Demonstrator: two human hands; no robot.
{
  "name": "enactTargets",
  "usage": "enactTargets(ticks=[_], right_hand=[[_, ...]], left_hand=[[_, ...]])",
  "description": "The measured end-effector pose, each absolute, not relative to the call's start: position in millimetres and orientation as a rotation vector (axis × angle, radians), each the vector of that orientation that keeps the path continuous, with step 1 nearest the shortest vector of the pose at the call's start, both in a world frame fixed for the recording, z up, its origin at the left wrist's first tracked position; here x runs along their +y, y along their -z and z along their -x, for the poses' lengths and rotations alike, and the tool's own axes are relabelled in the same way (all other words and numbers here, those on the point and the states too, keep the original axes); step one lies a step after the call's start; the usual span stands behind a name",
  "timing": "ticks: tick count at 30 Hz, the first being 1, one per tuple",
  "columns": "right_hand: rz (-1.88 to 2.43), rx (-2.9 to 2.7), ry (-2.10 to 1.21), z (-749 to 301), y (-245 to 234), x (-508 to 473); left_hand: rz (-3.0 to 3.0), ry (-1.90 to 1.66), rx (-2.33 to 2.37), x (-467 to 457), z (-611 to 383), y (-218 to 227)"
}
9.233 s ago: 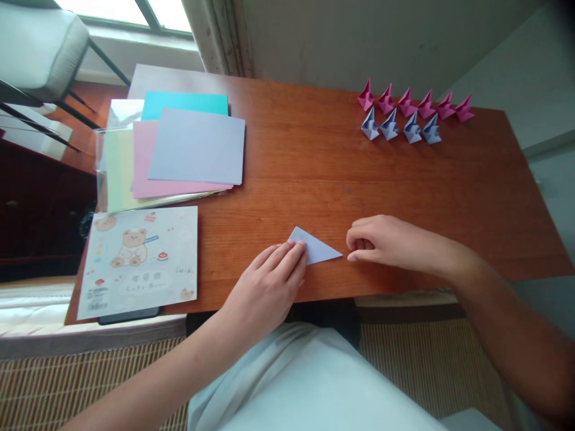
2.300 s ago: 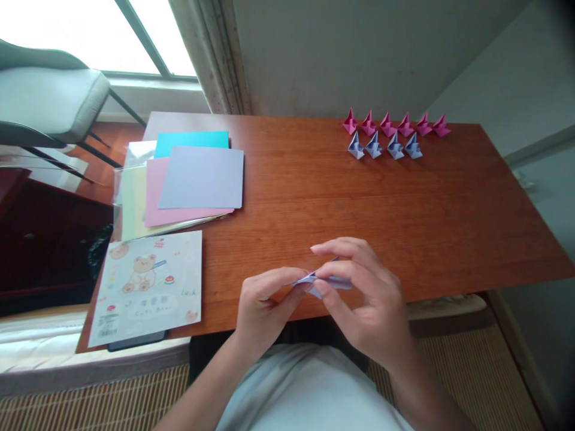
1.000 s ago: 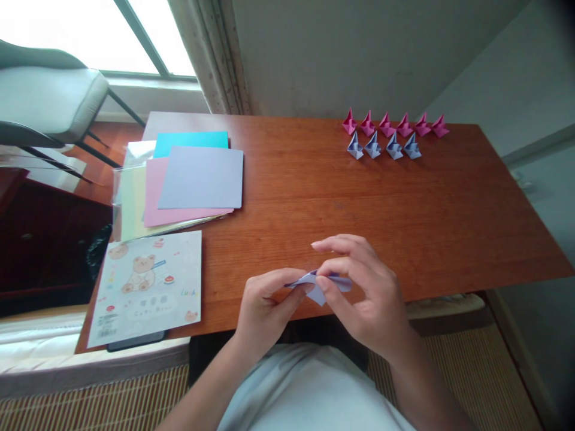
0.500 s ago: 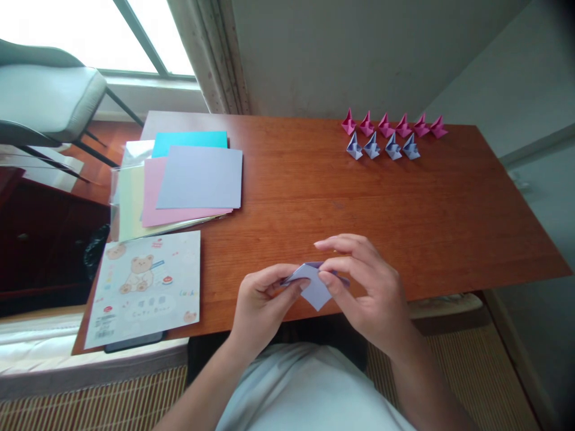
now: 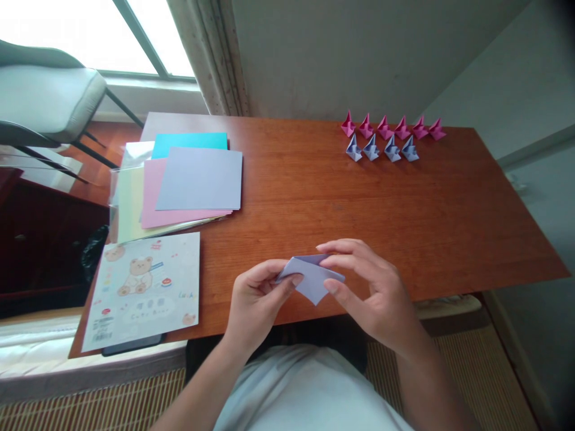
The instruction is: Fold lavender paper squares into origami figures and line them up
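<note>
A small folded lavender paper is held just above the near edge of the wooden table. My left hand pinches its left corner between thumb and fingers. My right hand grips its right side, thumb underneath and fingers curled over the top. The paper spreads open into a wide pocket with a point hanging down toward me.
Several pink folded paper pieces and several lavender ones stand in two rows at the far right. A stack of coloured sheets and a bear-print paper pack lie at the left. A grey chair stands by the window.
The flat triangle that lay on the table has been lifted off it. Over the last second both hands have spread its layers, so a lower point now hangs down.
</note>
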State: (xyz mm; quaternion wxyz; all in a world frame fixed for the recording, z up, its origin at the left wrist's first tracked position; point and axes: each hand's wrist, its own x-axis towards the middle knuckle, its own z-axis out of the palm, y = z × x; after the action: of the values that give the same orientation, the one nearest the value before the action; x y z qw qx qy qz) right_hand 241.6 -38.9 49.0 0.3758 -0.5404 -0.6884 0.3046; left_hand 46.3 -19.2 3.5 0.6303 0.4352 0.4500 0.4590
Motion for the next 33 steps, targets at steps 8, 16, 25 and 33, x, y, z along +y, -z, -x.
enactTargets(ticks=[8, 16, 25, 33], right_hand=[[1.286, -1.742, -0.725, -232.3, -59.4, -47.9], [1.23, -1.772, -0.632, -230.5, -59.4, -47.6], [1.272, -1.774, -0.431, -226.6, -58.1, -43.9], [1.378, -1.747, -0.415, -234.1, -52.2, -41.0]], left_hand=[[-0.916, -1.161, 0.774, -20.9, -42.2, 4.5], [-0.99, -1.201, 0.72, -21.2, -43.7, 2.9], [-0.963, -1.179, 0.935, -26.8, -43.3, 6.3], [-0.895, -1.105, 1.021, -25.3, -47.9, 2.5]])
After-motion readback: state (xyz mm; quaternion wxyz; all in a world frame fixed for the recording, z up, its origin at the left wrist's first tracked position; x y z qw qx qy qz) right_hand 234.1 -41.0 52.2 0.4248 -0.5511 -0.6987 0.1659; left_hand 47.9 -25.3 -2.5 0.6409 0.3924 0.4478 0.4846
